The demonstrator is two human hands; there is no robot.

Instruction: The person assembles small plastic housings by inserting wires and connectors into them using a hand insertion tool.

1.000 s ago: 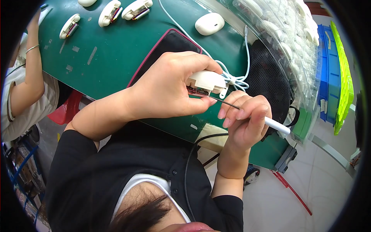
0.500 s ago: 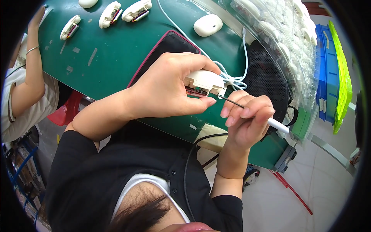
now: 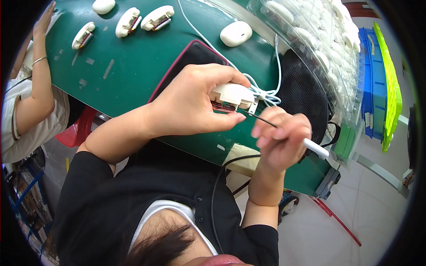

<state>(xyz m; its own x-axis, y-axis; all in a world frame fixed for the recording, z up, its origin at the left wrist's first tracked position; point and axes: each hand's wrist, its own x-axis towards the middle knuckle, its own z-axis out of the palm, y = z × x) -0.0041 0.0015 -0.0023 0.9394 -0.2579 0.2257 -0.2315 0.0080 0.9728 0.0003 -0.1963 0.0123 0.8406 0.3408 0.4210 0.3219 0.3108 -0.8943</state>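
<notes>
Over the near edge of the green worktop, above the dark mat, my left hand has its fingers closed round the white casing, open side turned toward me so I can reach inside. My right hand pinches the thin probe tool like a pen, its tip at the casing's edge. Since a second ago I've lifted both slightly, grip unchanged.

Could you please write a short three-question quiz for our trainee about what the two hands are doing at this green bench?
1. True or false: the left hand holds a small white case.
2. Which hand holds the thin white-handled tool?
A. left hand
B. right hand
C. a co-worker's hand
3. Fill in: the white cases lying on the table number at least ____.

Key: 1 true; 2 B; 3 five.
</notes>
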